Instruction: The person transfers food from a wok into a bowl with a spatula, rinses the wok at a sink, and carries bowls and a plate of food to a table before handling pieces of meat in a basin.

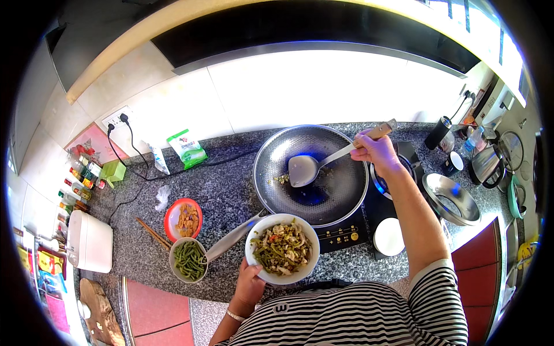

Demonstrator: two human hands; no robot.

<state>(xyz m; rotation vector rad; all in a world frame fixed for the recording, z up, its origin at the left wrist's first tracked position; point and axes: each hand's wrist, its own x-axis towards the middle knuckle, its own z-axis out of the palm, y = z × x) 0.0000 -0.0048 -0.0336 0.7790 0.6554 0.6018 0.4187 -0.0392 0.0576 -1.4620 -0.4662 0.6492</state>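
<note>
My right hand [375, 149] grips the wooden handle of a metal wok spatula [304, 170], whose blade rests inside a wide wok [277, 151]. A few food scraps [281, 179] cling to the wok's textured surface near the blade. In my left hand [251, 281] is a white bowl [315, 255] of cooked chopped greens and pale pieces [283, 248], held just in front of the wok. The wok's long metal handle [236, 235] points toward a small bowl of green beans [189, 260].
Left of the wok are a red-rimmed plate [169, 218] of brown food, wooden chopsticks [152, 233] and a green-white packet [187, 149]. An induction cooktop [342, 238] lies under the wok. At right are a white round item [388, 237], a metal ring [458, 203] and an electric kettle [485, 165].
</note>
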